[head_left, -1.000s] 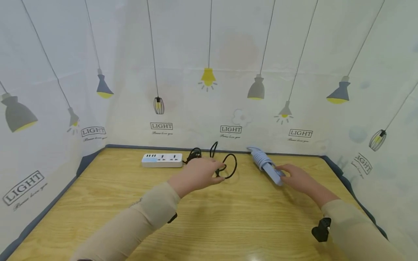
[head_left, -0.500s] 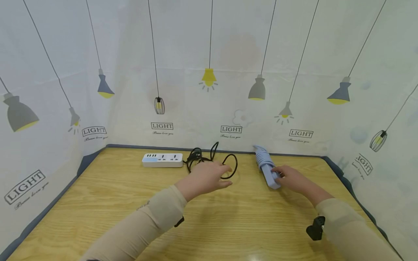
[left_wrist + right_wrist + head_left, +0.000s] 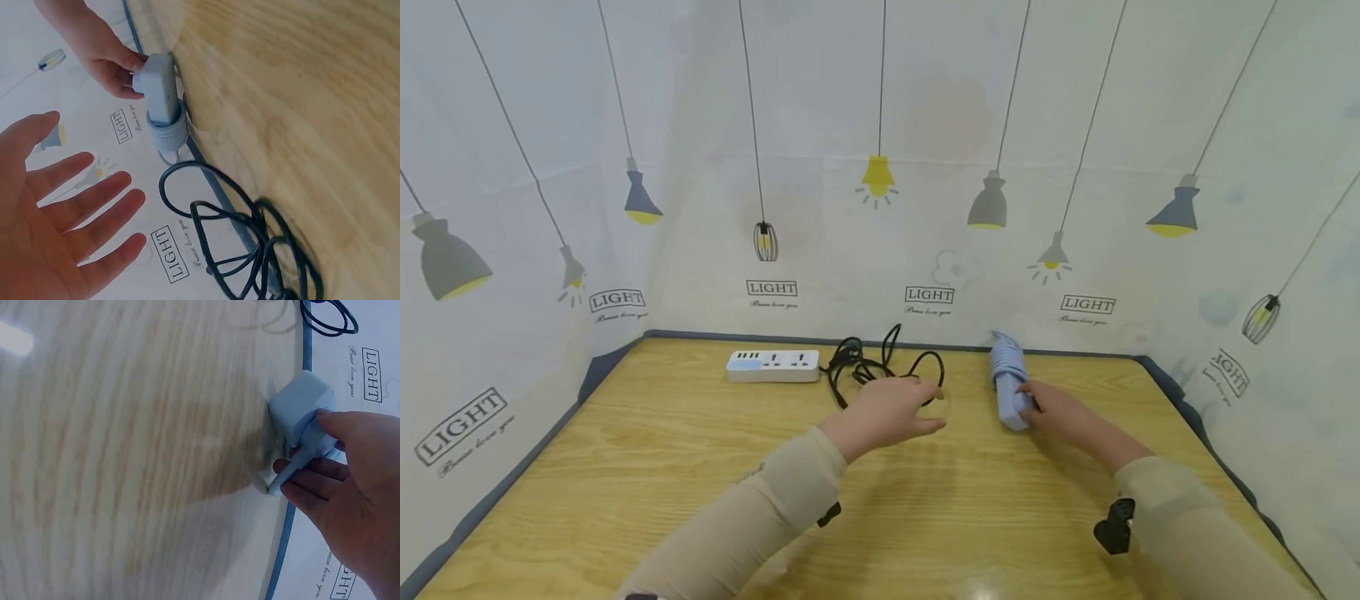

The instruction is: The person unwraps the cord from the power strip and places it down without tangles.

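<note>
A light blue power strip (image 3: 1011, 402) with its cord (image 3: 1007, 363) wound round one end lies at the back right of the table. My right hand (image 3: 1060, 417) grips it at the near end. In the right wrist view, the thumb presses a rounded, plug-like piece (image 3: 319, 439) at the strip's side, with fingers curled under its cord. My left hand (image 3: 883, 415) hovers over the table in front of a loosely coiled black cord (image 3: 859, 372). In the left wrist view, its fingers (image 3: 103, 194) are spread, holding nothing.
A white power strip (image 3: 773, 367) lies at the back left, its black cord trailing right. Behind the wooden table (image 3: 647, 467) hangs a white cloth (image 3: 842, 250) printed with lamps. Dark blue edging runs along the table's back and sides.
The light blue power strip has swung from a slant to nearly straight front to back, its near end moving left with my right hand. My left hand has drifted right and nearer.
</note>
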`<state>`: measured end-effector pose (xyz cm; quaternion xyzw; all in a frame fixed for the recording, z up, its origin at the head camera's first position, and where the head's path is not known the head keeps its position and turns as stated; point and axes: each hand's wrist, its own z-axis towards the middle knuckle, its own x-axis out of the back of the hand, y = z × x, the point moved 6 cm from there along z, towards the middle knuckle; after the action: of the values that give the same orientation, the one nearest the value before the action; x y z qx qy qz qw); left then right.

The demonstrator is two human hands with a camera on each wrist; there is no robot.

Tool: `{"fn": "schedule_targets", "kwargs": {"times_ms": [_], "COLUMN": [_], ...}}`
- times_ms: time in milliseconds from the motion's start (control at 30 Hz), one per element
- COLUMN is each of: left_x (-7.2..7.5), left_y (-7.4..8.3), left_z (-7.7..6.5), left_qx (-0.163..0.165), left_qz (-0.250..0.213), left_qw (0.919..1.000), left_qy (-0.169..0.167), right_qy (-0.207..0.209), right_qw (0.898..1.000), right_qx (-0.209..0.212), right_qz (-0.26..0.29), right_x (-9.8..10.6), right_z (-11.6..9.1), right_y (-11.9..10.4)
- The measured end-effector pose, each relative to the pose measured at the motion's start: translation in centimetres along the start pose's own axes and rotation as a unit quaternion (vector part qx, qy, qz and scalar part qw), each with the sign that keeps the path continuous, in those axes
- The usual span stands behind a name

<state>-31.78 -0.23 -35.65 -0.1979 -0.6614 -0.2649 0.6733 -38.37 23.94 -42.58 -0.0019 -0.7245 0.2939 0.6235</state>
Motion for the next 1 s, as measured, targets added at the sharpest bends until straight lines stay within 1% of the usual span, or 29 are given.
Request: {"fn": "schedule_targets", "kwargs": {"times_ms": [100, 133, 233, 367, 500, 633, 833, 1000], "left_x": [-0.7, -0.8, -0.9, -0.6, -0.4, -0.4, -0.5, -0.6], "left_y": [0.0, 0.1, 0.2, 0.1, 0.0, -0.2, -0.3, -0.1], "left_z": [-0.1, -0.1, -0.2, -0.4, -0.5, -0.6, -0.7, -0.7], "left_qx": [0.010, 0.010, 0.012, 0.017, 0.022, 0.028, 0.041, 0.053], "left_qz": [-0.035, -0.040, -0.036, -0.029, -0.043, -0.063, -0.073, -0.078], "left_qw": [0.9992, 0.9990, 0.9992, 0.9994, 0.9988, 0.9975, 0.9964, 0.9955], "left_qy": [-0.018, -0.020, -0.016, -0.006, -0.007, -0.010, -0.011, -0.015], "right_qy": [0.004, 0.004, 0.003, -0.003, 0.000, 0.007, 0.038, 0.062], "right_qw": [1.000, 1.000, 1.000, 1.000, 0.998, 0.996, 0.994, 0.990], "right_qx": [0.001, 0.002, -0.007, -0.015, -0.030, -0.028, -0.007, -0.019], "right_qz": [0.005, 0.007, 0.019, 0.026, 0.057, 0.088, 0.098, 0.126], "right_x": [-0.3, -0.4, -0.6, -0.7, -0.9, -1.1, -1.4, -1.8], "right_z": [0.0, -0.1, -0.3, -0.6, -0.9, -1.3, -2.1, -2.5], "right_y": [-0.6, -0.9, -1.5, -2.2, -2.8, -3.8, -5.7, -7.0]}}
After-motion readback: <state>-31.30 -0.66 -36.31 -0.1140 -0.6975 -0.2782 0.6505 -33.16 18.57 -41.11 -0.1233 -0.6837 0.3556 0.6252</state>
